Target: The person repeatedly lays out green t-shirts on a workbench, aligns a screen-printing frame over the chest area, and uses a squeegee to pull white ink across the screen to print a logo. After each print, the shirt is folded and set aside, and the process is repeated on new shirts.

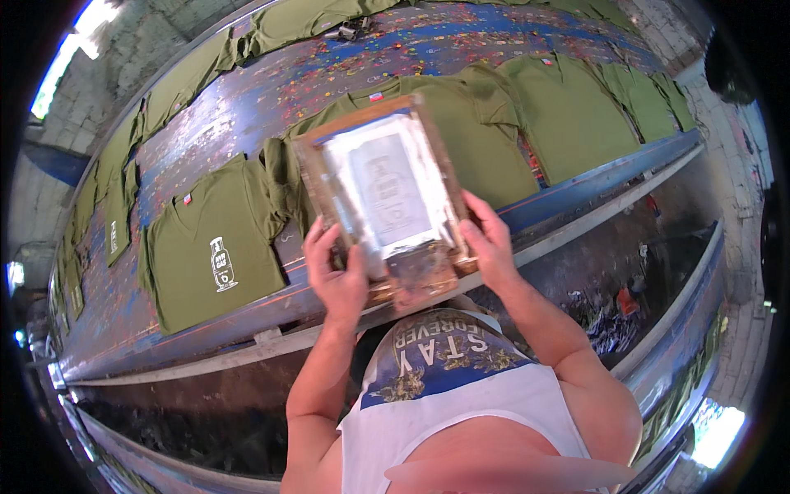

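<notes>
A wooden screen printing frame (387,185) is in both my hands, tilted over the long table and hiding part of an olive T-shirt (485,156). Its mesh shows a grey panel with a faint design, bordered by whitish tape. My left hand (337,267) grips the frame's near left side with curled fingers. On the right side, my right hand (491,243) holds the edge, thumb on top. A stained brownish block (421,276) lies across the near end; I cannot tell its kind. To the left, another olive T-shirt (216,247) bears a white bottle-shaped print.
The long table (247,123) is blue and grey, spotted with coloured paint. More olive T-shirts (564,115) lie along both its edges. A small dark object (352,31) sits at the far side. A rail (592,193) runs along the near edge, with litter (605,321) below.
</notes>
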A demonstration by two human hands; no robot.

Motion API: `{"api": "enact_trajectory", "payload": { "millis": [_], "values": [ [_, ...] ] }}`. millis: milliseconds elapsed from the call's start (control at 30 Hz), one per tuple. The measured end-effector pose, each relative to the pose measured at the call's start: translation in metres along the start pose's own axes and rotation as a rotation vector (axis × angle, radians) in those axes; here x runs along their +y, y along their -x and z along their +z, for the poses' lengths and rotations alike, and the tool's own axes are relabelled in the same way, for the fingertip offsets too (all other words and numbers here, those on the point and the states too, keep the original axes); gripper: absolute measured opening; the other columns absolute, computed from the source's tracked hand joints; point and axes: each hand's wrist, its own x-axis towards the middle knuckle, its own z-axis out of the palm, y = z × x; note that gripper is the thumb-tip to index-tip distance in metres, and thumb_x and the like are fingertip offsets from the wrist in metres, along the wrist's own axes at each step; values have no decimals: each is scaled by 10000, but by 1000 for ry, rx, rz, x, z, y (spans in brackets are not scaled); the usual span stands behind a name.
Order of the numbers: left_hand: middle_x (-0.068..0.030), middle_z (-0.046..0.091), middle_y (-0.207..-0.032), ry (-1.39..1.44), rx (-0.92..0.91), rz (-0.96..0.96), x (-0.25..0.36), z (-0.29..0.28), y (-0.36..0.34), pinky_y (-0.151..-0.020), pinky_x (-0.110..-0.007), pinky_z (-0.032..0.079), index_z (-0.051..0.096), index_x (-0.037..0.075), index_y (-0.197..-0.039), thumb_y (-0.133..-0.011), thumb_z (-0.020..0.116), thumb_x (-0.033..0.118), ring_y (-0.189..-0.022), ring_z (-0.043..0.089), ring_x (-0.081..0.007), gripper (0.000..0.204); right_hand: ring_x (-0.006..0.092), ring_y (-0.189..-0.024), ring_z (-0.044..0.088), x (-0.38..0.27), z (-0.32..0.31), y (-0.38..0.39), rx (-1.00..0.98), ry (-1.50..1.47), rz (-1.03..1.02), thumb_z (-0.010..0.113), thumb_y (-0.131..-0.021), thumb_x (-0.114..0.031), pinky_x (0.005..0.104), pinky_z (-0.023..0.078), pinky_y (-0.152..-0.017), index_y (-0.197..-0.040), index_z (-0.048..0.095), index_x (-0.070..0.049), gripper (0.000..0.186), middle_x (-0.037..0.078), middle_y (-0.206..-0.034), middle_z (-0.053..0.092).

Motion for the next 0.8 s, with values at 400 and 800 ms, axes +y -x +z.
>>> {"api": "enact_trajectory", "payload": {
  "millis": [400,800],
  "values": [
    [-223,627,-1611,71,-84,-81,8,165,19,-1269,-462,454,804,56,-1208,-884,780,-77,-1512,579,-359,351,152,-1290,674,-9,-153,-30,98,0,28,629,-1169,-130,341,535,-1129,-1603,576,77,483,125,-1486,709],
    [-234,621,-1627,92,-32,-121,-19,143,6,-1263,-447,456,780,44,-1090,-897,760,-109,-1533,582,-342,246,194,-1266,670,11,-140,-66,-71,251,12,732,-1113,-196,366,514,-1124,-1555,605,70,531,144,-1421,719]
  ]
}}
